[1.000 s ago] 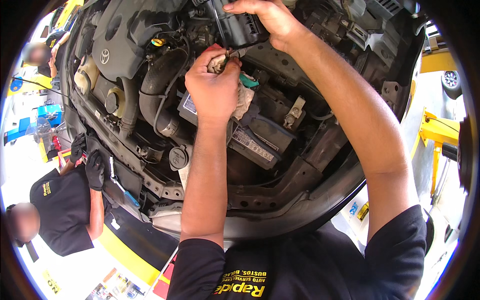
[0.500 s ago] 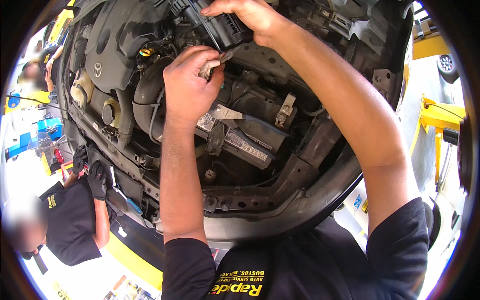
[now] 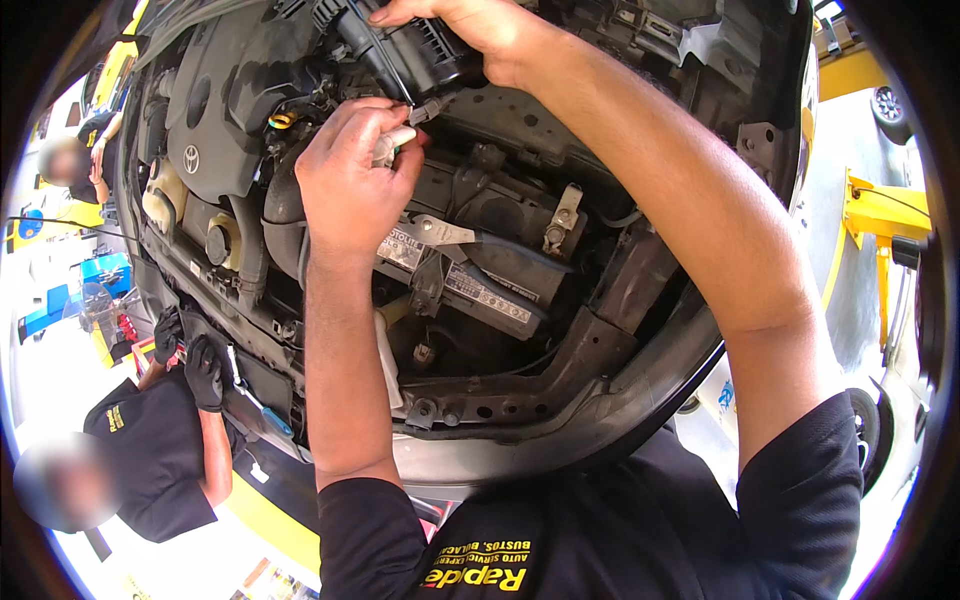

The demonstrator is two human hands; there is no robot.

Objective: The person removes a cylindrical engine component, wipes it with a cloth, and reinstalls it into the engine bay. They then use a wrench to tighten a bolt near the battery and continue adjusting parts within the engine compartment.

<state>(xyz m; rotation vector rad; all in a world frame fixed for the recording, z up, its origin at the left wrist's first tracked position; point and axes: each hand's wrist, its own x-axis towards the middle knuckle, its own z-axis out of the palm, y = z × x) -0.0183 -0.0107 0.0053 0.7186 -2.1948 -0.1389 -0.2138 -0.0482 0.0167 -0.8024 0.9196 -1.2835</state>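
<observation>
At the top of the engine bay my right hand (image 3: pixel 495 40) grips a black ribbed plastic housing (image 3: pixel 420 50), its fingers over the upper edge. Just below that housing my left hand (image 3: pixel 350 165) is closed around a small whitish piece (image 3: pixel 395 145), partly hidden by the fingers; I cannot tell its kind. Its fingertips are against the housing's lower edge, beside a small grey connector (image 3: pixel 427 108). Below the hands, pliers (image 3: pixel 445 231) with dark handles lie across the car battery (image 3: pixel 500 290). A thick black air hose (image 3: pixel 285 200) runs left of my left wrist.
Left of the hose are the engine cover (image 3: pixel 205 130) and a reservoir cap (image 3: pixel 220 240). The front body edge (image 3: pixel 520 455) curves close to my torso. At the left, a co-worker's gloved hand (image 3: pixel 204 372) rests near a blue-handled tool (image 3: pixel 268 420). A yellow lift arm (image 3: pixel 885 212) stands at right.
Both hands and the housing have shifted slightly left in the picture, and the whole view has moved a little. More of the whitish piece shows in my left hand.
</observation>
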